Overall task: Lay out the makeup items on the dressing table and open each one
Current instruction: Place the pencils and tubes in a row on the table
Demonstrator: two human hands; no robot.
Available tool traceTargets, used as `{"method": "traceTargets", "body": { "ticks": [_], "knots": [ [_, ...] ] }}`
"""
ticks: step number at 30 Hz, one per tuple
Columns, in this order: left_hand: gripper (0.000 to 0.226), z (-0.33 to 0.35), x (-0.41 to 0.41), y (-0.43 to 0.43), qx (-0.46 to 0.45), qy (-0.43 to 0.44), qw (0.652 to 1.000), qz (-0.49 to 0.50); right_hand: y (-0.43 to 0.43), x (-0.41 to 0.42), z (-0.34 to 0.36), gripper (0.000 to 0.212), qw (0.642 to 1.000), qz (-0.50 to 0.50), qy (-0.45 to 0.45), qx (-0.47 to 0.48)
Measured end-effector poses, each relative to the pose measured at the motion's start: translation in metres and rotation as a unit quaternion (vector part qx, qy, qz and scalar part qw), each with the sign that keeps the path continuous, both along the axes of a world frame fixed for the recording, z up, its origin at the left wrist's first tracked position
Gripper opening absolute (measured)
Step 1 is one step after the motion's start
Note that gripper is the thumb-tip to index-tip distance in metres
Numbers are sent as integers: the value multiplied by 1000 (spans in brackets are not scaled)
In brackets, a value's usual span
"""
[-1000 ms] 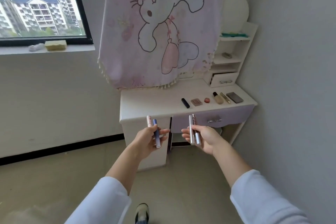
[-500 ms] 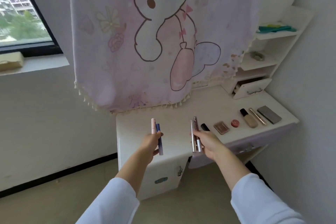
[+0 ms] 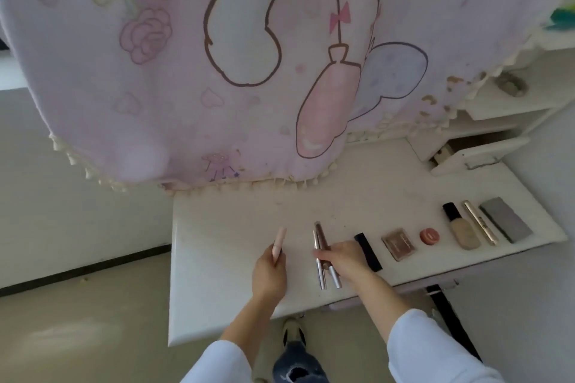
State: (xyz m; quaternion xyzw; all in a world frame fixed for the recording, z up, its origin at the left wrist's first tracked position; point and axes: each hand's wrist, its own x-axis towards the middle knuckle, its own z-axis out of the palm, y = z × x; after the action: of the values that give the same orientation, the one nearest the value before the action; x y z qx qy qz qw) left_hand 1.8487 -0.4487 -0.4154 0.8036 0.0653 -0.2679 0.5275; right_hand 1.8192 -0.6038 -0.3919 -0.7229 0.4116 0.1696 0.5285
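1. The left hand is curled round a pink tube above the left part of the worktop.
2. The right hand pinches two silver tubes side by side. I cannot tell whether they touch the worktop.
3. To its right, a row lies on the worktop: a black tube, brown compact, red pot, foundation bottle, gold tube and grey palette.
4. A pink cartoon cloth hangs behind.
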Motion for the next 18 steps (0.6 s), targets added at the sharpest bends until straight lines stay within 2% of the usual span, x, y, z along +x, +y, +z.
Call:
{"method": "traceTargets", "body": {
  "ticks": [3, 6, 9, 15, 18],
  "knots": [
    [41, -11, 3, -12, 36, -45, 998, -38, 0, 11, -10, 21, 997, 51, 24, -49],
    [33, -17, 6, -23, 91, -49, 994, -37, 1, 19, -17, 35, 992, 82, 28, -94],
    [30, -17, 8, -31, 136, -51, 989, -32, 1, 26, -21, 36, 987, 103, 26, -117],
    [36, -19, 9, -37, 209, -66, 974, -50, -1, 29, -29, 27, 989, 103, 8, -103],
    [39, -18, 8, -36, 208, -63, 975, -48, -4, 27, -33, 25, 992, 92, -1, -87]
  ]
}}
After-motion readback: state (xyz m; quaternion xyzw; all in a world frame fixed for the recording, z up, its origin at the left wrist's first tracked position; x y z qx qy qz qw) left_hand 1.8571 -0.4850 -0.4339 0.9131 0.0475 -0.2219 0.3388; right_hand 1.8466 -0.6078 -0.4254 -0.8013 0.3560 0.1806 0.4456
